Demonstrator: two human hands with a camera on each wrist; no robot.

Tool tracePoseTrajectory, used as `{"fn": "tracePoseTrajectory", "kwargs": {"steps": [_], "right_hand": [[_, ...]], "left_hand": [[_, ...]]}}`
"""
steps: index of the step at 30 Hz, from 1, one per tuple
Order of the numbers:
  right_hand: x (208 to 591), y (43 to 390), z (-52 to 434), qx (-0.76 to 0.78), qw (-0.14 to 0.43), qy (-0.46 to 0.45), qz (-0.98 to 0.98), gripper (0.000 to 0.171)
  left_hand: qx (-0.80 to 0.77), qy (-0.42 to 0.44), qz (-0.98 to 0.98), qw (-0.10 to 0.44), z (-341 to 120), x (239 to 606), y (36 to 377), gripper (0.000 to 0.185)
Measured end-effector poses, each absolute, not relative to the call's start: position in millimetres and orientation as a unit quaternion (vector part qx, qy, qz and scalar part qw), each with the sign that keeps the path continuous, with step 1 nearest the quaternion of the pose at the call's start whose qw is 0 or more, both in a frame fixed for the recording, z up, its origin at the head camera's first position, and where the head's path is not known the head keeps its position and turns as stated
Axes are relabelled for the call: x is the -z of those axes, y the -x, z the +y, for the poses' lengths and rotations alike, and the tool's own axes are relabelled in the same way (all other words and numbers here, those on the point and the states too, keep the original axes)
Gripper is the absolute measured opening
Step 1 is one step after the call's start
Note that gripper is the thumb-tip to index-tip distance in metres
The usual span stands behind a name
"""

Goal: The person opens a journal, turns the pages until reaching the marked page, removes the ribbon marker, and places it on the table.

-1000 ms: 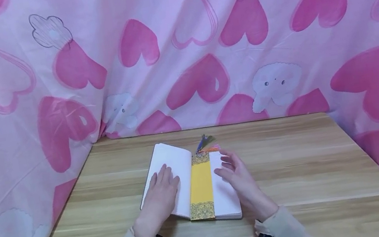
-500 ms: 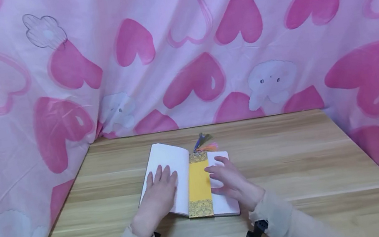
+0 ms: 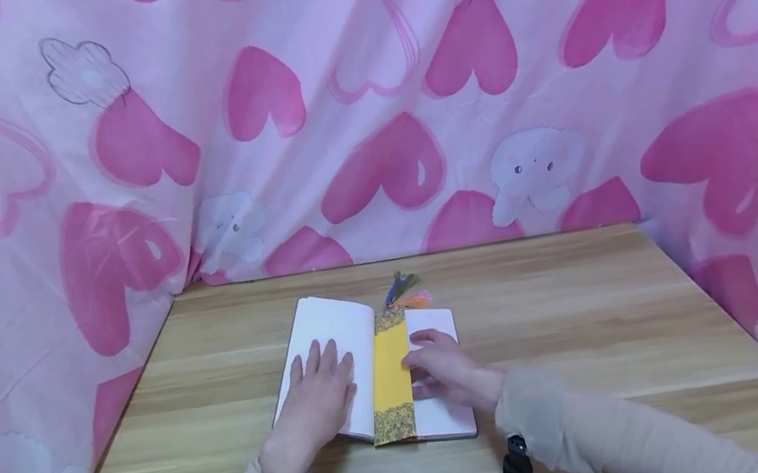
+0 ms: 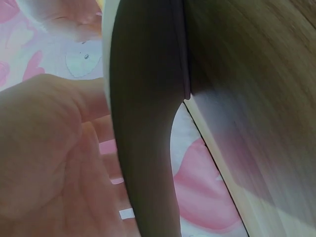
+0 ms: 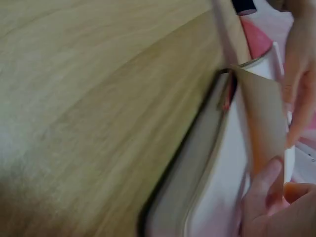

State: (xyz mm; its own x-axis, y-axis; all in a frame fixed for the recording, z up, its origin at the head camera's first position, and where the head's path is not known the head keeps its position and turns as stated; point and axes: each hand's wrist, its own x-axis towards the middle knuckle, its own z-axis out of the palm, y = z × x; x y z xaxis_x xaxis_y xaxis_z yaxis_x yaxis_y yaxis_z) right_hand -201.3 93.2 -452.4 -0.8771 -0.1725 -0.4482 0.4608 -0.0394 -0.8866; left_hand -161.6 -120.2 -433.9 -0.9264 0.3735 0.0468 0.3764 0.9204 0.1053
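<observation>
Your open notebook [image 3: 337, 345] lies on the wooden table [image 3: 594, 334], blank white pages up. A yellow bookmark [image 3: 390, 378] with patterned ends and a coloured tassel [image 3: 406, 292] runs along its spine. Your left hand [image 3: 317, 404] presses flat on the left page; your right hand [image 3: 444, 369] pinches the bookmark's edge.

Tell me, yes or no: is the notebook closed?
No, the notebook lies open on the table, with a yellow bookmark along its middle.

Tabletop [image 3: 594, 334]: light wood grain, boards running left to right, pink heart-print cloth hung along far and side edges. One open notebook [image 3: 336, 337] lies flat on it, near the middle, blank white pages up. Yellow bookmark [image 3: 390, 378] lies along the notebook's gutter, tassel [image 3: 406, 292] trailing onto the wood.
</observation>
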Motion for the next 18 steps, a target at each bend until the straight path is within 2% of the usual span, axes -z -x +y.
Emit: {"fn": "tracePoseTrajectory", "kwargs": {"steps": [6, 18], "right_hand": [[462.1, 202.6, 92.6, 0.727, 0.198, -0.084, 0.652, 0.046], [453.6, 205.0, 100.0, 0.709, 0.195, -0.088, 0.672, 0.045]], "left_hand": [[0.049, 0.199, -0.978, 0.029, -119.7, 433.4, 161.1, 0.043], [0.063, 0.196, -0.978, 0.016, -121.6, 431.1, 159.9, 0.045]]}}
